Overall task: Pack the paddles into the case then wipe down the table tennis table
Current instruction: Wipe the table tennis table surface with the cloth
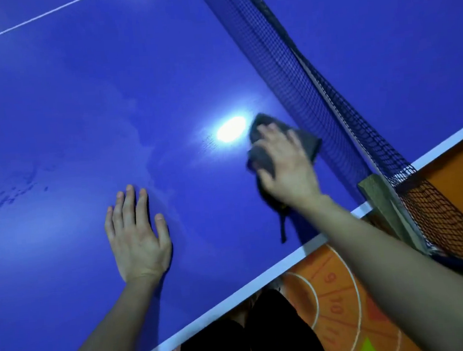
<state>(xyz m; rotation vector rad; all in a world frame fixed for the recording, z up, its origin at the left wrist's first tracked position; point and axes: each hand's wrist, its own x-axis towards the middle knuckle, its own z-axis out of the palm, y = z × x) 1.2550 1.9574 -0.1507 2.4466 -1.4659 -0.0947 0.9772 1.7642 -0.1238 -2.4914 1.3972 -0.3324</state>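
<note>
A blue table tennis table [73, 110] fills the view, with its white edge line running toward me. My right hand [285, 165] presses a dark grey cloth [307, 138] flat onto the surface close to the net [285, 67]. A strip of the cloth trails back toward the table edge. My left hand [137, 234] rests palm-down on the table, fingers straight and slightly spread, holding nothing. No paddles or case are in view.
Damp smears mark the table surface at the left [0, 201], and a ceiling light's glare [230, 128] reflects beside the cloth. The net post clamp [380, 190] sits at the table's side edge. Below lies an orange floor [337, 311] with painted markings.
</note>
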